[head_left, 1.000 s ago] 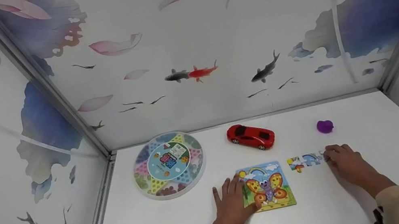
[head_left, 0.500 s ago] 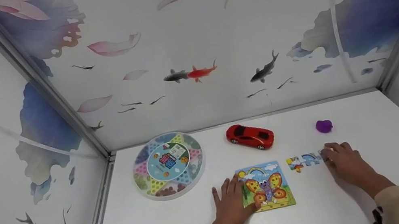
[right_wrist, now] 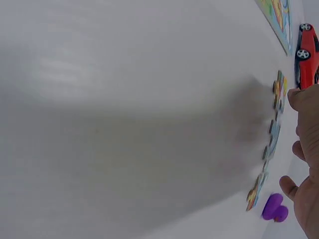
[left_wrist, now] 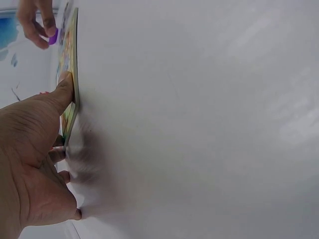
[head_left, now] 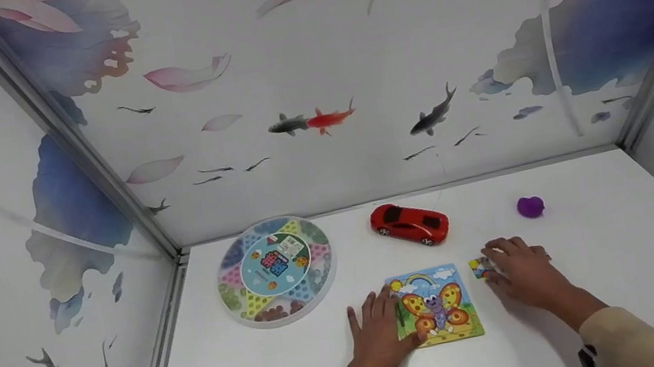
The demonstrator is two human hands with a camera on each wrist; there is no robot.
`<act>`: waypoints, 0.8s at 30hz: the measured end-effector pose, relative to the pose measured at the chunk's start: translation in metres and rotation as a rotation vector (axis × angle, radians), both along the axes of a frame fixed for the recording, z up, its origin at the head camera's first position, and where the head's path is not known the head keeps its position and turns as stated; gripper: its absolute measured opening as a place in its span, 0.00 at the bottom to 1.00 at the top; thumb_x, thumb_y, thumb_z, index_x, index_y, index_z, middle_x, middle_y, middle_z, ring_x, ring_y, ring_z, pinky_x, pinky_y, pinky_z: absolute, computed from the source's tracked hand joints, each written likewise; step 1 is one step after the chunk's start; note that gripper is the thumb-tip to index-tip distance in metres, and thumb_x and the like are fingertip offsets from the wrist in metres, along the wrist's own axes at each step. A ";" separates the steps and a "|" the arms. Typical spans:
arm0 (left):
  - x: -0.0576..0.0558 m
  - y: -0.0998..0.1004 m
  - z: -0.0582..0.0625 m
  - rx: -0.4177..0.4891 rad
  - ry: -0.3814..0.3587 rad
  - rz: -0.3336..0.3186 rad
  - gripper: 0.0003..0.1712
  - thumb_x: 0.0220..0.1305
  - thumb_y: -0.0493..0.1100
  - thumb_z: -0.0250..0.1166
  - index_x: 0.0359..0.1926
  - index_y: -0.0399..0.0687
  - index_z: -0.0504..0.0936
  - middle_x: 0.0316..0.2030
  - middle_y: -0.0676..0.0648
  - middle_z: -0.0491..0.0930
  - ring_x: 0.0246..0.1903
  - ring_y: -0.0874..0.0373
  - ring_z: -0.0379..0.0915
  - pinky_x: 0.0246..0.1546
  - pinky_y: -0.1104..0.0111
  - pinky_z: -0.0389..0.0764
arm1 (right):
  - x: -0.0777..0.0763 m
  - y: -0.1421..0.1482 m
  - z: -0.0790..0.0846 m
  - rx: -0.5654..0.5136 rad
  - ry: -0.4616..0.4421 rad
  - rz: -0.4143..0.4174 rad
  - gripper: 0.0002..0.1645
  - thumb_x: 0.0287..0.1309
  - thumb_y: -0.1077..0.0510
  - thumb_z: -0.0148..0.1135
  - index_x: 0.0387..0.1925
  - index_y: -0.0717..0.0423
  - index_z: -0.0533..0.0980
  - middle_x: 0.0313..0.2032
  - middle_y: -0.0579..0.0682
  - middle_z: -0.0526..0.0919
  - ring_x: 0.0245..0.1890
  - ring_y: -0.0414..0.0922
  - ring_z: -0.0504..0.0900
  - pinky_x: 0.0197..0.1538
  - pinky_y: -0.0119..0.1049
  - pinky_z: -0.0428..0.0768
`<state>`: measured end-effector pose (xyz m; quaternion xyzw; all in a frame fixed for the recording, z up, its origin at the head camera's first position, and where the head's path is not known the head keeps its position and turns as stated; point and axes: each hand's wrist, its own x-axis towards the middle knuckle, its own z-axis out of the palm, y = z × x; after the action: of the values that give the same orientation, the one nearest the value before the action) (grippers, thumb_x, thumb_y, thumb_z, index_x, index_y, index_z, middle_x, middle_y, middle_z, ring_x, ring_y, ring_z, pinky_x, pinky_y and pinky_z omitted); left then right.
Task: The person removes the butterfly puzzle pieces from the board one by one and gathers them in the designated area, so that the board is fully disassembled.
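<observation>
My left hand (head_left: 377, 336) rests on the left side of a square butterfly puzzle board (head_left: 443, 287), fingers spread. Its thumb lies at the board's lower edge, on top of the picture in the left wrist view. To the right of the board, my right hand (head_left: 528, 276) is over a short row of jigsaw pieces (head_left: 477, 268), hiding most of them in the head view. In the right wrist view the row lies flat on the table: a yellow-and-red piece (right_wrist: 279, 89), a blue one (right_wrist: 272, 139) and another (right_wrist: 256, 191). The right thumb is close to the yellow-and-red piece.
A red toy car (head_left: 409, 224) stands behind the board. At the back left lies a round Chinese checkers set (head_left: 275, 273) under a clear cover. A small purple toy (head_left: 531, 207) sits behind the right hand. Printed wall panels (head_left: 363, 157) enclose the white table.
My right hand has moved left along the row, from its right end to over the left and middle pieces. The left hand and the board have stayed in place.
</observation>
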<state>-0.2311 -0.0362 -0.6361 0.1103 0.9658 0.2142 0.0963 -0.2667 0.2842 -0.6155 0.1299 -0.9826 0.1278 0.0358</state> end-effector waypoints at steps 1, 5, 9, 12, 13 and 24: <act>0.000 0.000 0.000 0.001 0.001 -0.001 0.53 0.65 0.70 0.76 0.82 0.53 0.69 0.87 0.49 0.60 0.87 0.44 0.52 0.85 0.28 0.47 | -0.001 -0.006 0.000 -0.002 -0.008 0.008 0.32 0.73 0.52 0.73 0.72 0.59 0.78 0.70 0.60 0.80 0.71 0.66 0.76 0.66 0.78 0.77; 0.000 0.000 0.001 0.008 -0.006 0.001 0.53 0.65 0.70 0.76 0.81 0.52 0.69 0.87 0.49 0.59 0.87 0.44 0.52 0.85 0.28 0.47 | -0.002 -0.028 0.002 -0.007 -0.042 0.043 0.33 0.72 0.49 0.74 0.72 0.56 0.79 0.71 0.59 0.80 0.73 0.65 0.75 0.68 0.78 0.76; 0.000 0.000 0.003 0.013 -0.012 0.002 0.53 0.65 0.69 0.77 0.81 0.51 0.69 0.87 0.49 0.59 0.87 0.44 0.52 0.85 0.28 0.46 | -0.001 -0.050 0.003 -0.016 -0.072 0.080 0.32 0.72 0.47 0.75 0.71 0.54 0.80 0.70 0.57 0.80 0.73 0.63 0.75 0.70 0.78 0.74; 0.000 0.000 0.004 0.009 -0.011 -0.002 0.53 0.66 0.70 0.76 0.82 0.51 0.68 0.87 0.49 0.59 0.87 0.43 0.52 0.85 0.28 0.46 | 0.000 -0.065 0.003 -0.023 -0.097 0.100 0.31 0.72 0.46 0.74 0.71 0.52 0.81 0.70 0.55 0.80 0.73 0.61 0.75 0.72 0.77 0.73; -0.001 -0.001 0.003 0.008 -0.011 -0.003 0.54 0.66 0.70 0.75 0.82 0.51 0.68 0.87 0.49 0.59 0.87 0.43 0.52 0.85 0.28 0.46 | 0.000 -0.070 0.003 -0.029 -0.104 0.107 0.31 0.72 0.45 0.74 0.70 0.51 0.81 0.70 0.54 0.80 0.73 0.60 0.75 0.73 0.77 0.73; -0.003 0.001 0.002 -0.047 -0.012 0.000 0.55 0.66 0.73 0.73 0.82 0.51 0.68 0.87 0.49 0.61 0.86 0.44 0.54 0.85 0.29 0.49 | 0.005 -0.108 -0.002 -0.037 -0.186 0.205 0.27 0.74 0.41 0.71 0.69 0.42 0.83 0.69 0.50 0.79 0.72 0.57 0.73 0.73 0.76 0.72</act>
<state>-0.2339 -0.0347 -0.6336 0.1069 0.9699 0.1922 0.1049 -0.2618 0.1759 -0.6172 0.2163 -0.9608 0.1605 -0.0665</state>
